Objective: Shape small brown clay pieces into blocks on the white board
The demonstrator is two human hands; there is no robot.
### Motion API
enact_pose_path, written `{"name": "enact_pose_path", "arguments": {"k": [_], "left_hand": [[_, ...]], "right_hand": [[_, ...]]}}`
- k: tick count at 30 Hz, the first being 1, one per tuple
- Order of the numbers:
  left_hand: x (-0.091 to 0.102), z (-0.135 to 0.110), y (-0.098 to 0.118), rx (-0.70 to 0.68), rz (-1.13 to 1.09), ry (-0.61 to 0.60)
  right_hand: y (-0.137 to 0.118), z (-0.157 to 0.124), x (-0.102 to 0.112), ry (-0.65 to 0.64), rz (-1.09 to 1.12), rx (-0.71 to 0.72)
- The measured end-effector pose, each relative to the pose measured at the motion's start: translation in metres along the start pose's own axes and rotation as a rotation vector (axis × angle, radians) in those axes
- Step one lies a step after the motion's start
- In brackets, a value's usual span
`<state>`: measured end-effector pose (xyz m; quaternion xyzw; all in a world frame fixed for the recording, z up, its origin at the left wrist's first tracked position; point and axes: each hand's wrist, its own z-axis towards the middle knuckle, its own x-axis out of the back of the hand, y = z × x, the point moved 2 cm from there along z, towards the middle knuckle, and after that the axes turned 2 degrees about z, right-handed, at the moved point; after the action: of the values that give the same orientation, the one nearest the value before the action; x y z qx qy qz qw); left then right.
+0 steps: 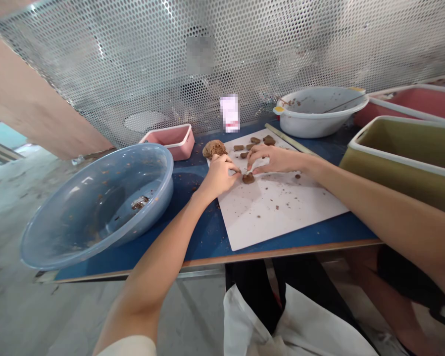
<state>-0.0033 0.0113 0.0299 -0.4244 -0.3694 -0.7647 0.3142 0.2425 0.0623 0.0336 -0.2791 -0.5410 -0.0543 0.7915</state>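
My left hand (222,174) is over the left part of a white board (252,222), its thumb and forefinger pinched on a small dark-brown bit. Just right of those fingertips sits a small, moist-looking brown clay-like lump (248,178). From the other side my right hand (272,159) curves down, with thumb and forefinger closed at the lump's upper edge. Behind my left hand lies a bigger, rough brown lump (214,148). Several small shaped brown pieces (255,140) rest along the far part of the board, partly hidden by my right hand.
A large blue basin (96,237) stands left, near a small pink tub (183,143). A thin rod (289,137) lies along the board's far right edge. Beyond are a white basin (319,123), an olive bin (400,168) and a red bin (422,101). Perforated metal (133,64) stands behind.
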Motion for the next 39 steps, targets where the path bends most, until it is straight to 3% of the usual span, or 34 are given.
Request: {"name": "enact_pose_path", "arguments": {"k": [4, 14, 31, 39], "left_hand": [[0.000, 0.001, 0.000, 0.000, -0.007, -0.007], [0.005, 0.001, -0.012, 0.094, 0.043, -0.049], [-0.008, 0.002, -0.017, 0.053, 0.040, -0.139], [-0.015, 0.002, -0.019, 0.052, 0.034, -0.130]], "right_hand": [[-0.001, 0.002, -0.003, -0.008, -0.061, 0.021], [0.005, -0.001, -0.005, 0.040, 0.214, -0.099], [0.000, 0.000, -0.012, 0.170, 0.095, -0.048], [-0.021, 0.002, -0.022, 0.142, -0.066, -0.156]]}}
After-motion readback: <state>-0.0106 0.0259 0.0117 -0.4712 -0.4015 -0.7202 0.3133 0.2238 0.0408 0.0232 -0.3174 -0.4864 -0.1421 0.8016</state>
